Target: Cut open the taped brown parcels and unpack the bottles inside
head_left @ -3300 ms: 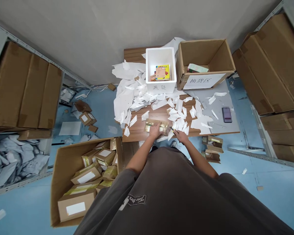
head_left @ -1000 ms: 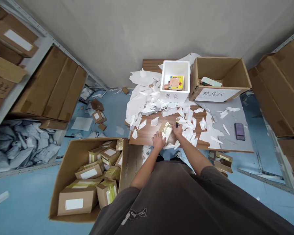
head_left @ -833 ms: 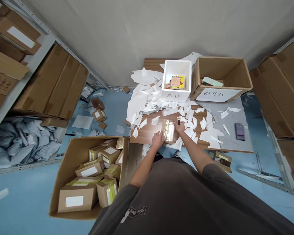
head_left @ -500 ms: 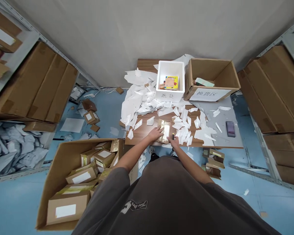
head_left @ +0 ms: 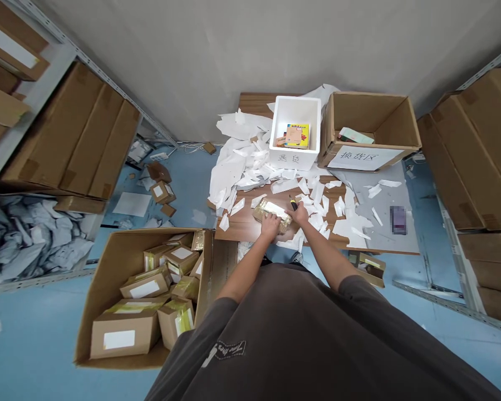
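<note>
Grey wall (head_left: 217,61) fills the top of the frame, above a wooden table (head_left: 338,241) strewn with paper scraps (head_left: 227,172). Near the table's front edge, at the centre of the frame, lies a taped parcel (head_left: 274,209), its white label facing up.

The left hand (head_left: 270,225) has its fingers bent over the parcel's near side; whether it grips or merely presses cannot be told. The right hand (head_left: 300,213) is closed around a knife (head_left: 293,204), just beside the parcel's right end.

As for progress, this parcel looks barely begun: tape and label seem whole, though any cut would be too small to see. Much appears left, since many taped parcels (head_left: 145,288) fill the big carton (head_left: 104,267) at lower left. Some pieces look dealt with: small boxes (head_left: 296,135) sit in the white bin (head_left: 294,161), and one pale box (head_left: 354,135) lies in the carton at upper right (head_left: 373,104).
</note>
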`<state>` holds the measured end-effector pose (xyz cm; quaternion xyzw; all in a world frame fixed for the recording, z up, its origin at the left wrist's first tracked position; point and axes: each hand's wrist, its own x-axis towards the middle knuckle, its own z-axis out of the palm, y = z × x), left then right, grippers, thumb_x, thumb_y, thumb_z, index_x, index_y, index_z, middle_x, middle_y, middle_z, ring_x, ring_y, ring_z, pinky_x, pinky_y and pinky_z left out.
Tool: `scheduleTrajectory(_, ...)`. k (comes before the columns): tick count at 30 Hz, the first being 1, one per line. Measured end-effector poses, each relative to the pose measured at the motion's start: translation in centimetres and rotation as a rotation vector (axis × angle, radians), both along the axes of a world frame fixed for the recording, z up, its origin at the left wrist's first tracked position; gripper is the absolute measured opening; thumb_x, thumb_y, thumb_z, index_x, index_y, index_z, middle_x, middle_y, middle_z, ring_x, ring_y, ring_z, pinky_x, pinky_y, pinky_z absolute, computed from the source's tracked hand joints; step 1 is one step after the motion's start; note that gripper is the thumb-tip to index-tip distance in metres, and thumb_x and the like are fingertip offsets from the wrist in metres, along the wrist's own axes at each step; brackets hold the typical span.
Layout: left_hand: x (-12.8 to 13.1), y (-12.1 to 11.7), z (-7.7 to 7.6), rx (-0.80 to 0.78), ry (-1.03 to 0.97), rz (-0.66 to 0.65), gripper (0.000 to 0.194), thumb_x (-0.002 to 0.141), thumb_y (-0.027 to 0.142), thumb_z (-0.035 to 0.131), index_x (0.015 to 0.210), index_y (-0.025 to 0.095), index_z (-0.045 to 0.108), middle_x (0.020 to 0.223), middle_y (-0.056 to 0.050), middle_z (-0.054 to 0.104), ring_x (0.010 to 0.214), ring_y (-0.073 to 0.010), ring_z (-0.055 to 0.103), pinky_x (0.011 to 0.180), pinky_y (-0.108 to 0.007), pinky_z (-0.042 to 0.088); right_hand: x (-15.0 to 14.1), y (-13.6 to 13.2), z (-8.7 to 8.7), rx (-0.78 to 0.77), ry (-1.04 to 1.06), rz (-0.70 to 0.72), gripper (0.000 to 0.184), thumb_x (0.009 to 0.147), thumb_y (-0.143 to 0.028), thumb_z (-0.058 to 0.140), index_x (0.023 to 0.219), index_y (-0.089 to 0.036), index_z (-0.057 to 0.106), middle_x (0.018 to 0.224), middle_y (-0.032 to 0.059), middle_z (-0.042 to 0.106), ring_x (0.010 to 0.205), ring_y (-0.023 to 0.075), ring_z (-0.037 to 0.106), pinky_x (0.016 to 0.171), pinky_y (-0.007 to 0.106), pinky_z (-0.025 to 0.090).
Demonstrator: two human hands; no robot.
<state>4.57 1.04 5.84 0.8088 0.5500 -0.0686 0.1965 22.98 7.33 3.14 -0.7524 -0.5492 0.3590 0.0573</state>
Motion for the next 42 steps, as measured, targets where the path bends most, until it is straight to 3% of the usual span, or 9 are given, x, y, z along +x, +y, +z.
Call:
scheduleTrajectory(4, 1.0, 0.5, -0.4, -0.037, 0.009, -0.008, 0.052, 0.089, 0.030, 0.082, 0.139, 0.021, 0.069, 0.169, -0.018, 0.049, 0.160, -0.0381, 0.040, 0.134, -0.057, 0.025, 1.8, -3.0, -0.3, 0.088, 0.254, -0.180, 0.034, 0.101, -0.053, 0.066, 0.112, -0.022, 0.057, 0.096, 0.0066, 0.075, 0.084, 0.0235, 0.071, 0.076, 0.030, 0.054)
scheduleTrajectory(8, 1.4, 0.7, -0.9, -0.086, 0.021, 0.015, 0.069, 0.083, 0.035, 0.088, 0.145, 0.017, 0.064, 0.173, -0.021, 0.043, 0.162, -0.0388, 0.038, 0.134, -0.054, 0.025, 4.8, -6.7, -0.7, -0.035, 0.495, 0.008, 0.035, 0.104, -0.058, 0.055, 0.101, -0.025, 0.062, 0.075, 0.0008, 0.069, 0.061, 0.0211, 0.065, 0.063, 0.030, 0.053)
scheduleTrajectory(14, 1.1, 0.9, -1.6, -0.114, 0.009, 0.022, 0.083, 0.082, 0.032, 0.087, 0.156, 0.015, 0.054, 0.174, -0.022, 0.042, 0.163, -0.0372, 0.037, 0.134, -0.052, 0.025, 6.7, -6.3, 0.0, -0.163, 0.151, 0.434, 0.031, 0.109, -0.045, 0.056, 0.109, -0.020, 0.073, 0.101, 0.0079, 0.079, 0.092, 0.0238, 0.071, 0.082, 0.027, 0.050)
scheduleTrajectory(19, 1.1, 1.0, -1.9, -0.131, 0.005, 0.043, 0.092, 0.081, 0.033, 0.089, 0.161, 0.015, 0.048, 0.174, -0.023, 0.042, 0.164, -0.0375, 0.035, 0.134, -0.051, 0.023, 6.3, -4.1, 0.7, -0.210, 0.003, 0.566, 0.032, 0.109, -0.044, 0.057, 0.114, -0.018, 0.076, 0.115, 0.0152, 0.079, 0.105, 0.0294, 0.071, 0.088, 0.031, 0.046)
scheduleTrajectory(23, 1.3, 1.0, -1.9, -0.146, 0.030, 0.049, 0.095, 0.082, 0.034, 0.090, 0.163, 0.014, 0.046, 0.167, -0.025, 0.051, 0.165, -0.0359, 0.035, 0.134, -0.049, 0.023, 6.5, -4.3, 0.3, -0.243, 0.116, 0.501, 0.029, 0.104, -0.045, 0.066, 0.095, -0.018, 0.074, 0.092, 0.0110, 0.078, 0.086, 0.0248, 0.068, 0.078, 0.029, 0.045)
scheduleTrajectory(28, 1.4, 1.0, -1.9, -0.151, 0.028, 0.054, 0.101, 0.080, 0.035, 0.093, 0.165, 0.014, 0.043, 0.168, -0.027, 0.049, 0.165, -0.0371, 0.035, 0.133, -0.049, 0.025, 6.4, -6.3, -0.6, -0.401, 0.421, 0.216, 0.042, 0.100, -0.059, 0.068, 0.082, -0.022, 0.062, 0.057, -0.0018, 0.057, 0.053, 0.0156, 0.050, 0.055, 0.026, 0.039)
scheduleTrajectory(31, 1.3, 0.9, -2.0, -0.145, 0.021, 0.059, 0.103, 0.080, 0.035, 0.093, 0.166, 0.014, 0.041, 0.169, -0.028, 0.047, 0.165, -0.0379, 0.035, 0.132, -0.050, 0.026, 6.1, -7.3, -0.9, -0.504, 0.568, 0.088, 0.044, 0.098, -0.062, 0.071, 0.085, -0.023, 0.056, 0.055, -0.0048, 0.052, 0.047, 0.0136, 0.045, 0.049, 0.025, 0.038)
scheduleTrajectory(35, 1.2, 0.8, -2.0, -0.145, 0.019, 0.053, 0.104, 0.080, 0.033, 0.093, 0.167, 0.013, 0.039, 0.167, -0.029, 0.048, 0.164, -0.0374, 0.036, 0.131, -0.049, 0.026, 6.0, -8.5, -1.1, -0.595, 0.636, 0.123, 0.045, 0.100, -0.062, 0.069, 0.085, -0.024, 0.052, 0.054, -0.0055, 0.052, 0.041, 0.0126, 0.044, 0.044, 0.025, 0.035)
scheduleTrajectory(42, -0.4, 2.0, -1.4, -0.120, -0.074, 0.072, 0.078, 0.097, 0.041, 0.077, 0.166, 0.022, 0.045, 0.160, -0.019, 0.060, 0.156, -0.0333, 0.048, 0.126, -0.045, 0.037, 6.2, -11.4, -1.0, -0.461, 0.558, 0.085, 0.043, 0.108, -0.059, 0.057, 0.085, -0.024, 0.048, 0.056, -0.0057, 0.054, 0.042, 0.0125, 0.048, 0.045, 0.023, 0.036)
